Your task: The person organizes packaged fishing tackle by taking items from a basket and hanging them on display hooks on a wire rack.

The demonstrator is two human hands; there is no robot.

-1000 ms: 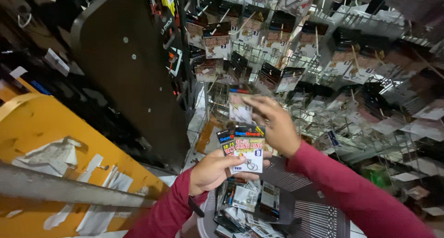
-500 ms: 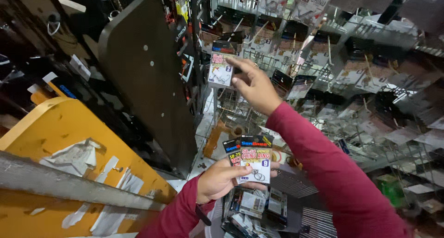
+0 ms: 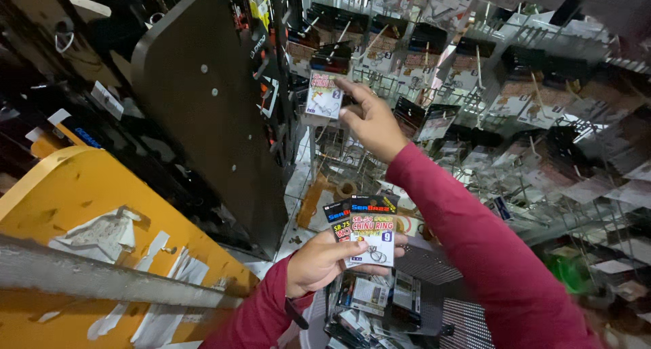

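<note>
**Right hand holds one packet up at the rack; left hand keeps the stack low**

The right hand (image 3: 373, 122) is stretched up and away from the body, toward the wire rack (image 3: 515, 84) of hanging packets. Its thumb and fingertips pinch a small hook packet (image 3: 324, 94) by the packet's right edge. The packet stands upright, long axis vertical, printed face toward the camera. It lies to the left of the hand, at fingertip level, just in front of the upper rows of pegs. Whether its hang hole is already on a peg cannot be told; the top of the packet overlaps the dark cards hanging behind it.

The left hand (image 3: 319, 264) is low and close to the body, well below the right. It is closed around a fanned stack of packets (image 3: 366, 237), thumb across the front, the stack sticking up and to the right out of the grip. The front card is white and pink; the corner of a darker one shows behind it on the left.

Below the left hand sits a basket (image 3: 434, 315) with more packets lying loose in it. A dark panel (image 3: 210, 118) stands to the left of the rack, and a yellow shelf (image 3: 115, 220) with torn tape on it fills the lower left.

The right hand is the nearer one to the rack; the left is nearer the basket.
</note>
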